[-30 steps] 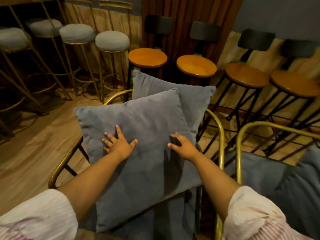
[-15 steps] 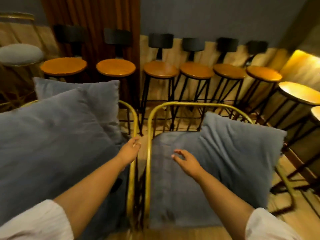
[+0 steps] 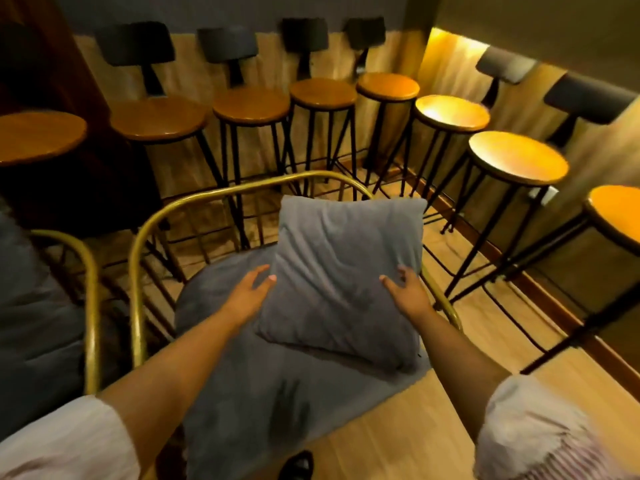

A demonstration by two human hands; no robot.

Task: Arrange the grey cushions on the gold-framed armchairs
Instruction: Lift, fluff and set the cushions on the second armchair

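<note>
A square grey cushion [image 3: 346, 271] rests tilted on the grey seat pad [image 3: 242, 368] of a gold-framed armchair [image 3: 138, 265], leaning toward the chair's right side. My left hand [image 3: 251, 294] holds the cushion's left edge, thumb on top. My right hand [image 3: 407, 292] grips its right edge. A second gold-framed armchair [image 3: 90, 289] with a grey cushion [image 3: 31, 306] stands at the far left, partly cut off.
Several wooden-topped bar stools [image 3: 318, 95] on black legs line the back wall and the right wall [image 3: 517, 157]. Light wooden floor [image 3: 415, 427] lies in front of the armchair. A dark shoe tip [image 3: 298, 462] shows at the bottom edge.
My view has swung right from the left armchair to this one. Both hands left the first cushion and now hold the cushion on the right armchair by its sides.
</note>
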